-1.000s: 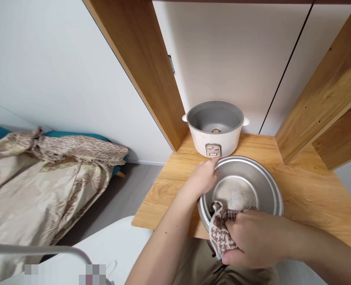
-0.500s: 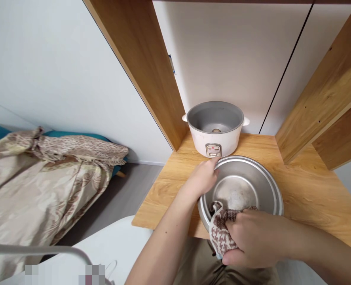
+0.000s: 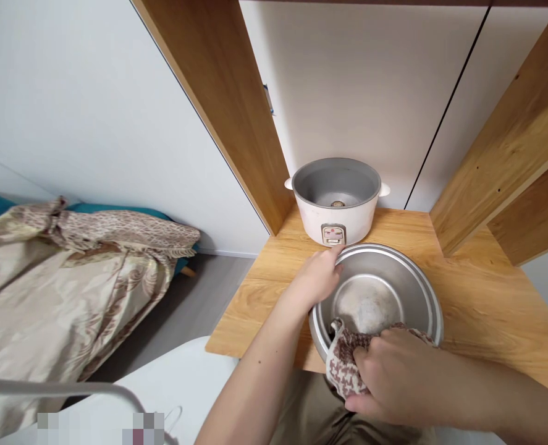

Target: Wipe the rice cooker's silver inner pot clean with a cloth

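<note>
Shifted slightly since the earlier frame, the right hand (image 3: 392, 374) has carried the brown-and-white houndstooth cloth (image 3: 346, 366) a little lower at the silver metal pot (image 3: 370, 296).
More cloth now shows beyond the knuckles, to the right; the right hand is closed around it, bunching it over the pot's near rim and inner wall. The left hand (image 3: 319, 278) keeps its hold on the pot's left rim, thumb at the inner side and index finger pointing toward the white rice cooker body (image 3: 311, 219); its other fingers are hard to make out. Wide and open, the pot sits on the wood-grain tabletop (image 3: 477, 290) near its front edge. Just behind it stands the rice cooker body, lidless, with a grey interior, a front switch panel and two side handles.
</note>
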`<state>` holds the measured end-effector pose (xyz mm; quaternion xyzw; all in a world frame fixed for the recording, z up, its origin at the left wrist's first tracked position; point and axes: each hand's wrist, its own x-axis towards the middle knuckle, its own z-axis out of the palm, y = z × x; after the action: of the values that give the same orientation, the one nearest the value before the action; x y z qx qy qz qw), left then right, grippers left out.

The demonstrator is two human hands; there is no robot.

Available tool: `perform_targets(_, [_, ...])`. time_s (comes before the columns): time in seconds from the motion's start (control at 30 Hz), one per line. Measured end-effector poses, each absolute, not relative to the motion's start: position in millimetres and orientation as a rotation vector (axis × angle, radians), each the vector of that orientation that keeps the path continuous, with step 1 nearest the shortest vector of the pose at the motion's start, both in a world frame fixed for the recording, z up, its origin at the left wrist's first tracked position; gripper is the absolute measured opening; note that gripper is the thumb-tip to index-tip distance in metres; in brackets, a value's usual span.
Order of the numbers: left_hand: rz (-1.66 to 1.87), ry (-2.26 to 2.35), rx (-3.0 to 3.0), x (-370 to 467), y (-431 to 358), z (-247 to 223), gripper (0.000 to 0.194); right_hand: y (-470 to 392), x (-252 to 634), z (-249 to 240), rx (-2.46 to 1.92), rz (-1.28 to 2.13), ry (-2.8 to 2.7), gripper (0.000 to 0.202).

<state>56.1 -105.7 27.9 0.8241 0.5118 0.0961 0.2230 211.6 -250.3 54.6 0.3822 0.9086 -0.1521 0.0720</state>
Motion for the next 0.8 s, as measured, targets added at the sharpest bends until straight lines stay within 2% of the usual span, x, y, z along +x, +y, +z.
perform_targets(0.13, [0.255,1.423,2.267,55.7,-106.4,28.9,0.051,-242.4,216.9,59.6,1.15,-0.716,2.73,0.03])
perform_targets(0.37, [0.276,1.416,2.263,55.4,-106.5,29.3,0.051,-249.8,212.7,53.3,1.127,-0.427,2.701,0.053])
perform_targets(0.53, [0.26,1.43,2.273,56.2,-106.4,28.9,0.051,-253.3,211.7,54.7,1.135,-0.412,2.734,0.048])
perform_targets(0.7, [0.275,1.416,2.267,56.1,-107.4,29.6,0.05,-243.9,217.3,58.4,1.144,-0.73,2.737,0.033])
perform_targets(0.8, [0.282,1.42,2.264,55.7,-107.6,29.0,0.051,-242.3,216.9,57.5,1.136,-0.675,2.723,0.039])
